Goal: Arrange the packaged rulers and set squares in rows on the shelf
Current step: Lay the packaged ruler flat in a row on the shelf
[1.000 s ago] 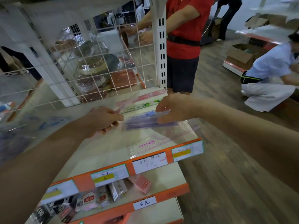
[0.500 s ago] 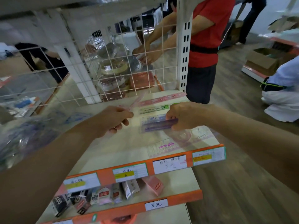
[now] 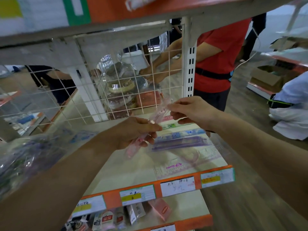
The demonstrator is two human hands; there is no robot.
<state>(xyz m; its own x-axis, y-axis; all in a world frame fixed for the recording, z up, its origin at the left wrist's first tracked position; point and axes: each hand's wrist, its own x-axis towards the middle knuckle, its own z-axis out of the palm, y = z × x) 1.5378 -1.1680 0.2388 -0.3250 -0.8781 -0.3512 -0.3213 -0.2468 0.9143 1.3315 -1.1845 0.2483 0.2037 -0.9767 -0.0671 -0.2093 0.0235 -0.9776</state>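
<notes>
Holding a pink pack (image 3: 158, 115) in the air above the shelf (image 3: 133, 172), tilted, upper end toward the wire mesh (image 3: 83, 97). Carries a clear bag (image 3: 25, 157) over the left forearm; inside, purple and blue packs, too blurred to tell apart. On the shelf, lined up from back to front: a green pack (image 3: 170, 126), a purple pack (image 3: 180, 141), then a clear set square pack (image 3: 191, 157) just behind the price labels (image 3: 177, 185). On the lower shelf (image 3: 191, 207), small boxes (image 3: 160, 209) side by side, some upright, some leaning. Behind the mesh, another bag with round things inside, too unclear to name. Pinches the pink pack's lower half with the left grip (image 3: 133, 132), thumb on top, fingers curled beneath, narrow. Closes the right grip (image 3: 191, 112) narrowly on the pack's upper part with curled fingertips; thumb lower down, contact there hard to tell.
</notes>
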